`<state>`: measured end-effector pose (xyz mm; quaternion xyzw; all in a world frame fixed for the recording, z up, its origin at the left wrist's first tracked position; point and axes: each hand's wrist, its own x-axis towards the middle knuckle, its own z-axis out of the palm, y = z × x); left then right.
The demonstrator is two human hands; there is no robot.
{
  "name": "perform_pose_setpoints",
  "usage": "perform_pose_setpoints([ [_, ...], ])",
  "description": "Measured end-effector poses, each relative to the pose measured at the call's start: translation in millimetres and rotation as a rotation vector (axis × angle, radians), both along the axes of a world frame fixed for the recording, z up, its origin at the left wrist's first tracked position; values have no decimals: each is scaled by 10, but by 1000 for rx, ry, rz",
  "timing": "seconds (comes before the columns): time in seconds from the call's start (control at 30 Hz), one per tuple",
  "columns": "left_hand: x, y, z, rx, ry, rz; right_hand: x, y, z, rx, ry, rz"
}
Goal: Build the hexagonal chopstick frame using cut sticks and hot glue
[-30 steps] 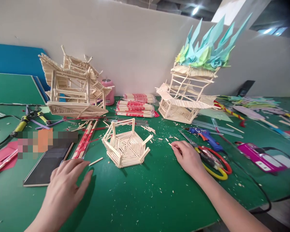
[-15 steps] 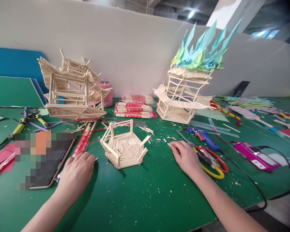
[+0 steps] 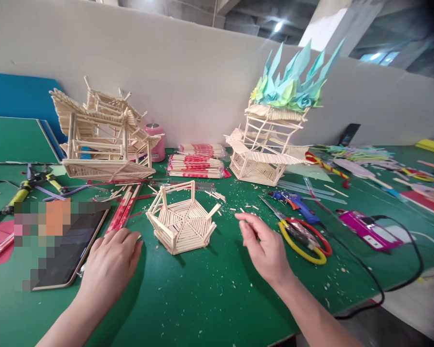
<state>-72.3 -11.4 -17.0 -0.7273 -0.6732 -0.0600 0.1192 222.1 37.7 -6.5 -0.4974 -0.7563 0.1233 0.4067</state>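
Note:
A hexagonal stick frame [image 3: 183,226] sits on the green table between my hands, with a web-like floor and short posts, some joined by a top rail. To its left, my left hand [image 3: 112,255] is closed with the knuckles up; the pale end of a small wooden stick piece [image 3: 139,236] shows at its fingertips. My right hand [image 3: 265,248] hovers right of the frame, thumb and forefinger apart and nothing visible between them. Beyond its fingers lie small cut stick pieces [image 3: 246,209]. Red-and-yellow-handled scissors [image 3: 304,238] rest just right of that hand.
Two larger stick models, a house [image 3: 97,140] and a tower [image 3: 271,144] topped with paper leaves, stand behind. Bundled sticks [image 3: 197,166] lie between them. A blue glue gun [image 3: 296,205], a magenta corded device [image 3: 369,230], a phone [image 3: 72,255] and pliers [image 3: 23,190] surround the work area.
My right hand has moved slightly left and nearer to me, its thumb and forefinger parting from a pinch. The view has shifted a little; my left hand keeps its grip.

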Motion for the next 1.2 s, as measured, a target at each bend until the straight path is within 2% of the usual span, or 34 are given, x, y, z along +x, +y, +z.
perform_pose_setpoints([
  [0.07,66,-27,35,40,-116,-31,-92,-44,-16,-52,29,65],
  [0.13,167,-56,62,52,-343,-52,-162,-64,-48,-120,49,129],
  [0.23,360,-84,67,-33,-698,-26,-247,-65,-96,-271,63,200],
  [0.33,535,-77,28,-66,-861,-22,-326,-49,-123,-355,50,234],
  [0.5,671,-23,-54,-31,-919,-26,-431,-77,-128,-384,28,272],
  [0.83,611,27,-88,9,-981,-87,-495,-237,-136,-332,51,301],
  [1.07,577,39,-75,17,-955,-111,-500,-266,-172,-246,21,316],
  [1.2,465,-75,-73,34,-844,-42,-460,-289,-215,-275,42,297],
])
